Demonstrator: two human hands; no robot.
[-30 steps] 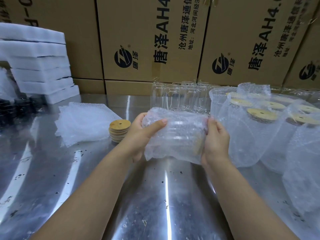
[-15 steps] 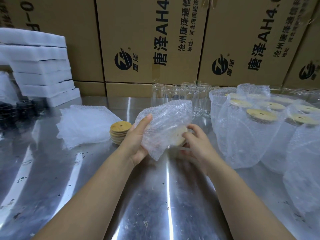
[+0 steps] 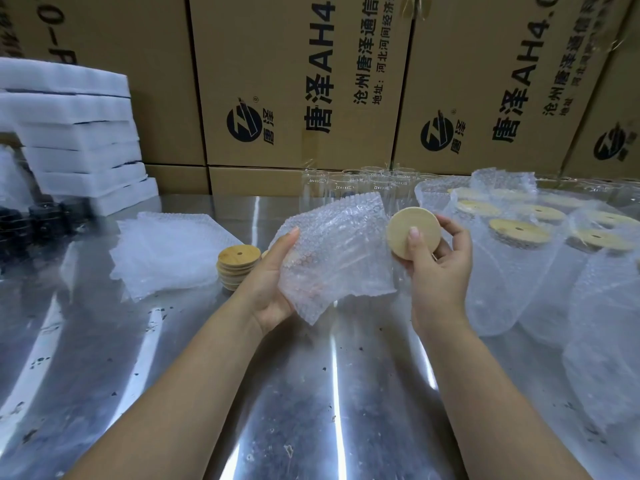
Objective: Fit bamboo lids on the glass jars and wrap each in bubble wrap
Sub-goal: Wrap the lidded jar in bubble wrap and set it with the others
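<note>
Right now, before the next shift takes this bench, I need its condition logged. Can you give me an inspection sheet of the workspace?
Surface: metal table, scuffed and speckled, with glare streaks.
Job's things: bare glass jars at the back; wrapped jars with lids at right; stack of lids and pile of bubble wrap at left.
Clutter: white foam slabs and dark items, too blurred to identify, far left.
Hands: left hand grips bubble wrap; right hand holds a lid, thumb on its face.
Cables: nothing seen.
Surroundings: printed cardboard boxes behind the table.
</note>
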